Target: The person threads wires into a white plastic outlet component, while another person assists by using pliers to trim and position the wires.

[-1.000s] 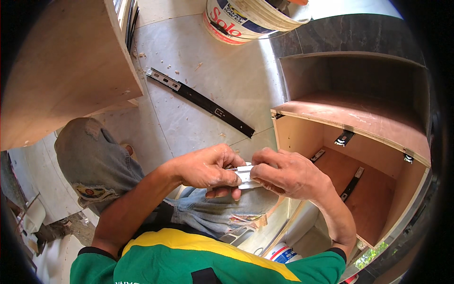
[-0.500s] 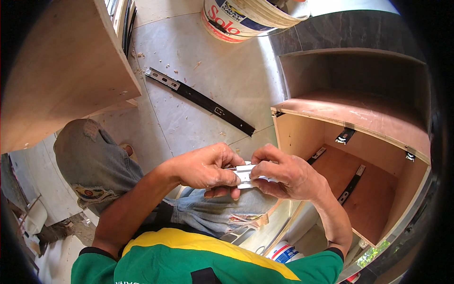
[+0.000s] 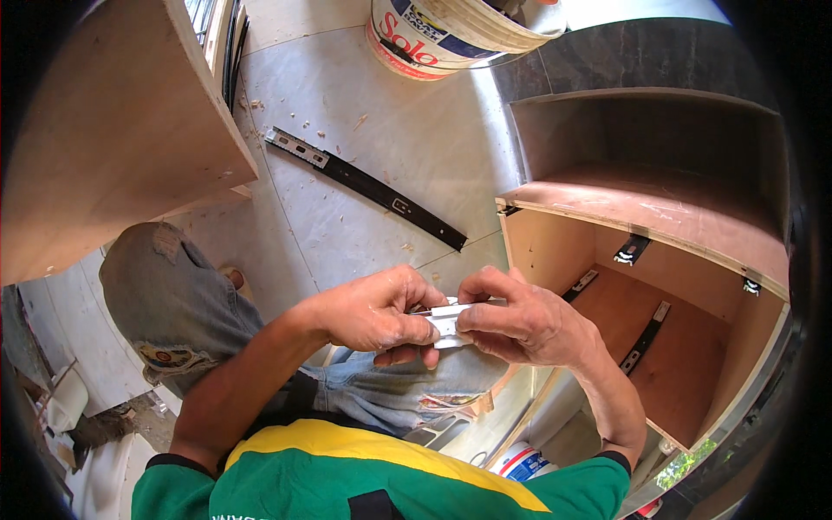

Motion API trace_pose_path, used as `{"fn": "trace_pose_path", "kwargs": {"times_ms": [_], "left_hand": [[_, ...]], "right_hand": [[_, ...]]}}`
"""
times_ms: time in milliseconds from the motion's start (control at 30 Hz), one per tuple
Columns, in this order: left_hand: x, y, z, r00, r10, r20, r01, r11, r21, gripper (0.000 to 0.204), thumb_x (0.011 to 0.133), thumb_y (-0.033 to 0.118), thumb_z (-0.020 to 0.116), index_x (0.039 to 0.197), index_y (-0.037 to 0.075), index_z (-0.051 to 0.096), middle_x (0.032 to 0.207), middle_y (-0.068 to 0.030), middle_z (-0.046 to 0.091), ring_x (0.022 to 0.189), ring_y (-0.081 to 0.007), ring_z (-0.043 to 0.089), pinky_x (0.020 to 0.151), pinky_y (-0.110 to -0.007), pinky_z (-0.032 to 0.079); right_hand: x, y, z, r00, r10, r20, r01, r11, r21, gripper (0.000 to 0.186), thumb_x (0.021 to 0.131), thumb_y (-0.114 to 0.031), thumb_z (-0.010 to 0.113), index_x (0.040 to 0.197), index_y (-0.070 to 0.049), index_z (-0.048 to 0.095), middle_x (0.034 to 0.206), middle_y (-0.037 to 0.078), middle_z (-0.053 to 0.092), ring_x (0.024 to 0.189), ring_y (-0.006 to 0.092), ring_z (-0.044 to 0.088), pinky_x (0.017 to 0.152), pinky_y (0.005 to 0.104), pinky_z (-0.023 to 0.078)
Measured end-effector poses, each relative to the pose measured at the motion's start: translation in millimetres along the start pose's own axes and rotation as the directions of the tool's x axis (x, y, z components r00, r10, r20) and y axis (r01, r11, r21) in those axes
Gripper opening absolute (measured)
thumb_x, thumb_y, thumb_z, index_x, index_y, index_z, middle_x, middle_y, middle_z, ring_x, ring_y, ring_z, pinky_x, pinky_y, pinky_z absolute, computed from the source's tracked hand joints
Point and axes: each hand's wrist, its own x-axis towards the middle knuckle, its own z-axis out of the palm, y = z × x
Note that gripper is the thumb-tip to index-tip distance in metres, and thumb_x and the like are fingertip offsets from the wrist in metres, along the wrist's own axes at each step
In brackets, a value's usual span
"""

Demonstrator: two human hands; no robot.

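A small white piece with a channel shape [image 3: 446, 326] sits between my fingers, above my jeans-covered legs. My left hand [image 3: 390, 316] grips its left end, thumb on top and fingertips curled beneath. My right hand [image 3: 524, 321] pinches the right part, thumb and forefinger bent against it, hiding some of it. Beyond my hands, a long black drawer slide [image 3: 364, 186] with a silver end lies diagonally on the tiled floor.
At right, an open wooden cabinet [image 3: 763, 321] has black rails [image 3: 646, 338] inside and below a dark upper compartment [image 3: 641, 130]. A plywood panel [image 3: 113, 130] rises at left. A white bucket [image 3: 451, 39] stands at the back. A smaller pail [image 3: 520, 461] is below my right forearm.
My hands stay closed on the white piece, with only slight shifts of the right fingers and hand. The drawer slide has not moved.
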Motion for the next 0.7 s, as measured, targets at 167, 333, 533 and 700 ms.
{"fn": "trace_pose_path", "kwargs": {"times_ms": [167, 333, 533, 700], "left_hand": [[-1.2, 2.3, 1.5, 1.000, -0.014, -0.025, 0.014, 1.000, 0.009, 0.017, 0.093, 0.004, 0.055, 0.105, -0.005, 0.061, 0.081, -0.0070, 0.070, 0.048, -0.0065, 0.053, 0.041, -0.021, 0.042], [-1.6, 7.6, 5.7, 0.999, -0.016, -0.052, 0.018, 0.999, 0.028, 0.016, 0.091, 0.002, 0.052, 0.101, -0.007, 0.062, 0.076, -0.0082, 0.067, 0.047, -0.0086, 0.052, 0.041, -0.024, 0.042], [-1.1, 7.4, 3.3, 0.999, -0.031, -0.027, 0.033, 0.996, 0.077, 0.016, 0.093, 0.005, 0.054, 0.103, -0.004, 0.062, 0.080, -0.0055, 0.070, 0.051, -0.0061, 0.052, 0.044, -0.021, 0.041], [-1.2, 6.6, 1.7, 0.999, -0.033, -0.026, 0.035, 0.996, 0.081, 0.015, 0.093, 0.005, 0.054, 0.103, -0.004, 0.062, 0.080, -0.0049, 0.070, 0.051, -0.0056, 0.052, 0.044, -0.021, 0.041]], "right_hand": [[0.2, -0.2, -1.0, 0.999, 0.020, 0.031, -0.019, 0.999, -0.041, 0.028, 0.079, -0.003, 0.074, 0.103, -0.013, 0.065, 0.106, 0.006, 0.055, 0.091, 0.0231, 0.060, 0.075, 0.0375, 0.045], [-1.0, -0.8, -4.7, 0.999, 0.029, 0.036, -0.027, 0.999, -0.047, 0.028, 0.079, -0.005, 0.075, 0.104, -0.013, 0.064, 0.107, 0.005, 0.056, 0.091, 0.0228, 0.060, 0.072, 0.0359, 0.047], [2.0, 3.2, -7.7, 0.997, -0.060, 0.043, 0.065, 0.989, -0.133, 0.016, 0.085, -0.014, 0.067, 0.097, -0.012, 0.058, 0.100, 0.005, 0.053, 0.079, 0.0242, 0.056, 0.069, 0.0339, 0.049], [3.4, 3.8, -8.3, 0.992, -0.123, 0.040, 0.128, 0.973, -0.190, 0.018, 0.083, -0.015, 0.066, 0.098, -0.011, 0.057, 0.098, 0.005, 0.053, 0.081, 0.0225, 0.057, 0.070, 0.0340, 0.052]]}}
